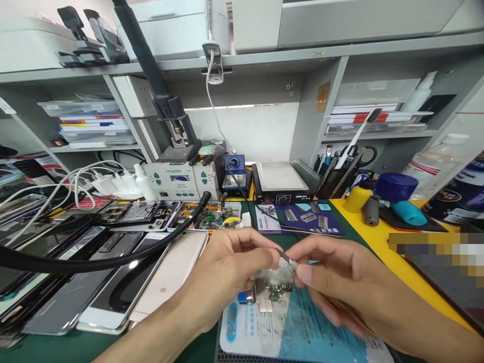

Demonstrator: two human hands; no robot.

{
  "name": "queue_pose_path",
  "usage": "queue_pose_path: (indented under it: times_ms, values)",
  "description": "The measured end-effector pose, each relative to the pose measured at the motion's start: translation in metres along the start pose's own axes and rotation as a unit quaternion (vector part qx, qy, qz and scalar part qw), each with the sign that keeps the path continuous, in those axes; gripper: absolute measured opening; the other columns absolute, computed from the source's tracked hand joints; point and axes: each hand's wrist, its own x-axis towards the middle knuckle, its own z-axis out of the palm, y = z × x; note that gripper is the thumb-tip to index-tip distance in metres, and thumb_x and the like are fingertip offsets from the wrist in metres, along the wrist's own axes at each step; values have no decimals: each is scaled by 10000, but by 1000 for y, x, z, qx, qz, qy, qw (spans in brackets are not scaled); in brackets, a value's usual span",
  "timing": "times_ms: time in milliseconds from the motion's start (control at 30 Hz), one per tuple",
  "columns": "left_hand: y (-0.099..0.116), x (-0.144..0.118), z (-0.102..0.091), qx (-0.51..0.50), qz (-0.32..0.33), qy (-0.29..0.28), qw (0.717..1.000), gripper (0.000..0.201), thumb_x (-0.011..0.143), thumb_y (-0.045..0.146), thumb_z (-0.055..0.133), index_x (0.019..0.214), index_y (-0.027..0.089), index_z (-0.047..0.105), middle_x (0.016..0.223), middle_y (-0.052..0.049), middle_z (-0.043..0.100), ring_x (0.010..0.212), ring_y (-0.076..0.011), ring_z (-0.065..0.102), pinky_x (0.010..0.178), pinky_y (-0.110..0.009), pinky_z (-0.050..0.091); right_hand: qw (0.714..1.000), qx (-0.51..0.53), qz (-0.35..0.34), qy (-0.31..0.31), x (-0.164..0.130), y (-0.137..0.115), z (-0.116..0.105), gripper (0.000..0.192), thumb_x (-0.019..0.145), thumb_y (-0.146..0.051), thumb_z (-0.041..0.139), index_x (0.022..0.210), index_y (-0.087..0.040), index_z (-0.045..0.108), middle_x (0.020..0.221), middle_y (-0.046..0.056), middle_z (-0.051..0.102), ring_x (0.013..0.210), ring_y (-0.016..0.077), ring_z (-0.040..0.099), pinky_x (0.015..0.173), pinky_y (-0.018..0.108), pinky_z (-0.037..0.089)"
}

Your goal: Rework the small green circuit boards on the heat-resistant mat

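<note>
Metal part (288, 260), small and silvery, sits pinched between the fingertips of both hands, held just above the circuit board (273, 291) on the blue work mat (302, 327). In the head view its long axis runs from upper left to lower right, one end at the left hand's (227, 267) thumb and forefinger, the other under the right hand's (340, 282) thumb. Both hands are nearly closed, fingers curled in a tight pinch on the part; the right hand also holds a thin brownish tool shaft against its palm. A row of phones (113, 282) lies to the left, and a black hose (113, 257) crosses over them.
</note>
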Motion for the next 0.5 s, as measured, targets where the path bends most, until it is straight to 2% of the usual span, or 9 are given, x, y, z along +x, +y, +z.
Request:
queue_pose_path:
  times_ms: [200,400,500]
  values:
    - [-1,1,0,21,11,4,1000,61,717,194,747,708,134,737,518,35,529,433,-35,373,389,-148,258,999,-46,-2,28,0,1,2,391,938,-514,653,1152,-186,654,463,-67,523,344,44,331,333,134,277]
    - [-2,1,0,38,29,3,999,85,743,185,718,672,138,709,523,31,544,433,-40,403,385,-143,283,992,-101,-52,58,-1,5,6,375,949,-530,626,1121,-200,670,502,-57,525,342,52,352,319,152,273]
    - [-3,0,-2,57,44,-6,997,114,793,224,729,720,137,736,548,26,542,451,-41,392,389,-139,292,994,-89,-26,56,-1,4,4,391,936,-535,644,1144,-204,656,484,-62,532,340,50,351,327,145,297]
